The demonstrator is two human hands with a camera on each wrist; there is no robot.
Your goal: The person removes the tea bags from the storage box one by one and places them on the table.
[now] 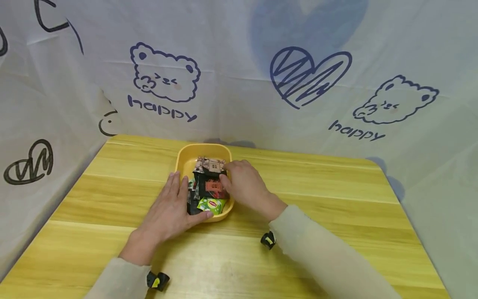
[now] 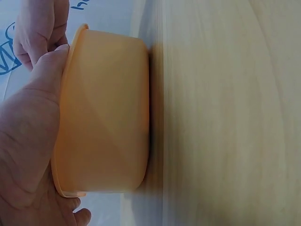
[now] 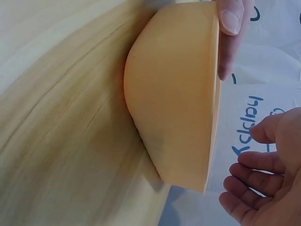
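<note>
A yellow-orange plastic tray point(image 1: 181, 157) stands on the table and holds several small packets. Among them are a green tea sachet point(image 1: 211, 204), a black packet with an orange-red picture point(image 1: 214, 186) and a brown-and-white patterned packet point(image 1: 209, 165). My left hand point(image 1: 171, 207) rests along the tray's left rim with fingers straight, its thumb reaching across the near rim. Over the right rim is my right hand point(image 1: 248, 185), fingertips near the upper packets. In the right wrist view this hand point(image 3: 268, 174) has loosely bent fingers, thumb apart, and nothing between them.
The wooden table point(image 1: 317, 199) extends on both sides of the tray. White cloth point(image 1: 231, 95) printed with bears and hearts hangs behind it. A black wrist device point(image 1: 158, 281) sits at the left cuff, another device point(image 1: 267, 240) at the right.
</note>
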